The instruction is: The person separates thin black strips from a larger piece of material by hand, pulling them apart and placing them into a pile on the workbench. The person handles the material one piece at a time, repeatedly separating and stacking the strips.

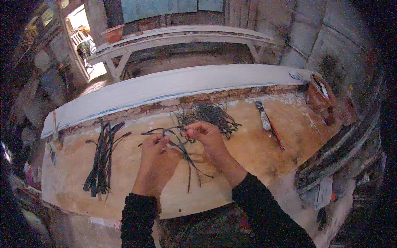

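Over the middle of a wooden work board (244,169), both my hands are closed on a small bunch of thin dark strips (185,153). My left hand (159,159) pinches the strips near their crossing, with loose ends poking out to its left. Close beside it, my right hand (210,140) has thumb and fingertips pressed together on a strip. Several strip ends hang down between the wrists onto the board. Just beyond my right hand spreads a tangled pile of narrow dark strips (215,118). Left of my hands lies a bundle of wider, flat dark strips (100,161).
A white-smeared tool (263,118) and a thin red stick-like tool (277,136) lie right. A brown pot (318,93) holding items stands at the far right corner. A raised white ledge (186,84) runs along the back. Beyond it stands a long bench (186,40).
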A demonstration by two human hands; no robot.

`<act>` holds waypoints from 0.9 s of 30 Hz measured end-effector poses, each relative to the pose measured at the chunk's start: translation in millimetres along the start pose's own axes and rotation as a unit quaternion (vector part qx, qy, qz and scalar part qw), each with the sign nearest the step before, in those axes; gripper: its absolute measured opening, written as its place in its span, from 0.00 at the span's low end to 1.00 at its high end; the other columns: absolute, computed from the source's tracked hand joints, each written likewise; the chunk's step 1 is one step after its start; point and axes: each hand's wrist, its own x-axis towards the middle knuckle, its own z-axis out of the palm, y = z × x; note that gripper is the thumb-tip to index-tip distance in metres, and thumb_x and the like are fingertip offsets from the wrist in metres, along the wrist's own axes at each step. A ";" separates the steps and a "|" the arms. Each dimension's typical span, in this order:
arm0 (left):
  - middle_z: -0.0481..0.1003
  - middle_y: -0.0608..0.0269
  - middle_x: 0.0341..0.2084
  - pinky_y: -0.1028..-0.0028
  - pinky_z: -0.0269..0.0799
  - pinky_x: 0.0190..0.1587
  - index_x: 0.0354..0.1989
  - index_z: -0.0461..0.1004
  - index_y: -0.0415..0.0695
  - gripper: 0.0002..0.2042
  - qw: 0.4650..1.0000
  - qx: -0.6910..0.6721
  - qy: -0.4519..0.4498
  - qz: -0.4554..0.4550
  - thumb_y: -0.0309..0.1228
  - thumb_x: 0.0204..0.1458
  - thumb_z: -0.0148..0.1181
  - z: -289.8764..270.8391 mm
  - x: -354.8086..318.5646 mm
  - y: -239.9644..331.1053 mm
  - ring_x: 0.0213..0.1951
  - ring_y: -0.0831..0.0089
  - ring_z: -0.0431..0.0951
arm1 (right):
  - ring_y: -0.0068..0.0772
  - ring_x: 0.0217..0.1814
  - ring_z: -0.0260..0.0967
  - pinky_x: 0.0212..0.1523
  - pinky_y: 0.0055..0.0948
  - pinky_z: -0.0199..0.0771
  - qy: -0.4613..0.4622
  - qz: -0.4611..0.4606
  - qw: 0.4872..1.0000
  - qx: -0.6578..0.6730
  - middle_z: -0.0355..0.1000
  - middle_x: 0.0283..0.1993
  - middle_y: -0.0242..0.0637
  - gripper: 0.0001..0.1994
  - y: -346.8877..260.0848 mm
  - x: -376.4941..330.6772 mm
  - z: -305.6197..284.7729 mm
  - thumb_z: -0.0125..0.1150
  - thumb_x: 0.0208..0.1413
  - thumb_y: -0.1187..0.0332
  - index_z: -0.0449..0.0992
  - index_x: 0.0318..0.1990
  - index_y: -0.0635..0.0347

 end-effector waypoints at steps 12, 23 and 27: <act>0.70 0.65 0.32 0.80 0.65 0.32 0.23 0.73 0.42 0.05 0.940 -0.089 -0.299 0.135 0.25 0.41 0.64 15.5 -28.4 14.9 0.33 0.78 0.70 | 0.25 0.27 0.63 0.30 0.26 0.66 0.157 -0.029 0.932 -0.324 0.66 0.25 0.32 0.15 18.0 8.3 -2.4 0.55 0.42 0.79 0.73 0.39 0.52; 0.71 0.67 0.28 0.80 0.67 0.29 0.25 0.75 0.40 0.02 0.957 0.081 0.169 0.219 0.23 0.43 0.62 -5.2 -5.8 12.2 0.29 0.80 0.70 | 0.32 0.44 0.63 0.44 0.27 0.66 0.119 -0.101 0.940 -0.302 0.64 0.39 0.36 0.09 12.0 2.1 5.1 0.67 0.39 0.70 0.76 0.31 0.59; 0.71 0.66 0.27 0.80 0.66 0.26 0.26 0.74 0.39 0.03 0.977 -0.053 0.167 0.118 0.23 0.43 0.61 -0.1 4.5 13.7 0.27 0.80 0.69 | 0.26 0.48 0.61 0.44 0.24 0.64 -0.068 -0.011 0.981 -0.182 0.62 0.45 0.33 0.08 6.6 -13.0 10.3 0.65 0.43 0.71 0.76 0.33 0.60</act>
